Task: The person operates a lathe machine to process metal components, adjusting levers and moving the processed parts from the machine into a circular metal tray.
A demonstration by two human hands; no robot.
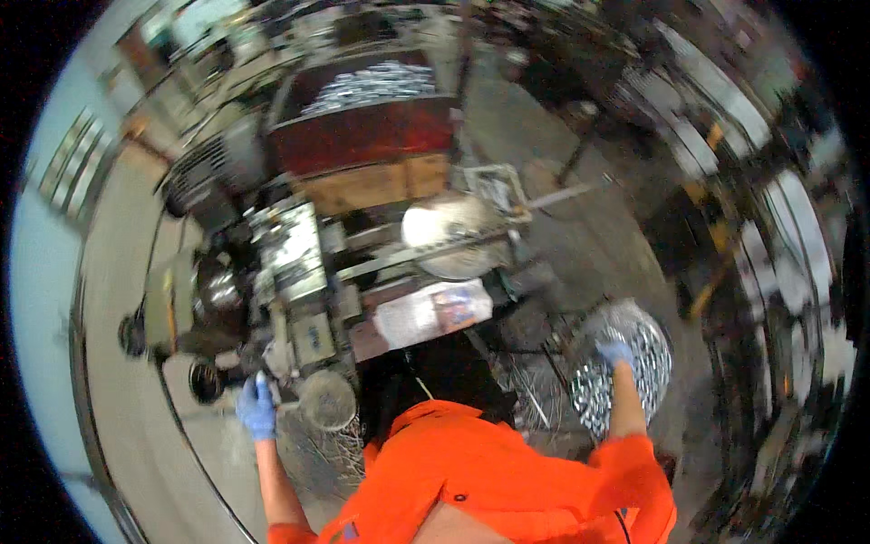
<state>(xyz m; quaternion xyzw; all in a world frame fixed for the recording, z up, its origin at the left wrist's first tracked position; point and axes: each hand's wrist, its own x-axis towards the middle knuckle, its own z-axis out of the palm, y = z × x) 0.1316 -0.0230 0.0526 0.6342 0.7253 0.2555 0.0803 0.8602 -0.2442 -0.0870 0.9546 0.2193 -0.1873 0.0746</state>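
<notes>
My left hand (257,410), in a blue glove, is at the lower left of the machine, closed around the end of a short handle (288,405), with one digit pointing up. Beside it sits a round grey disc (328,401). Over at the right, my right hand (617,352), also gloved in blue, reaches into a round container (629,313) filled with small shiny metal pieces (642,374). Its fingers are blurred among the pieces, so I cannot tell whether they grip one.
Ahead stands a red bin (362,136) heaped with metal pieces, above a wooden board (381,184). A motor (220,163) is at the machine's far left. A pale round plate (450,238) and a printed sheet (433,313) are in front of me. Thin metal scraps (535,399) litter the floor.
</notes>
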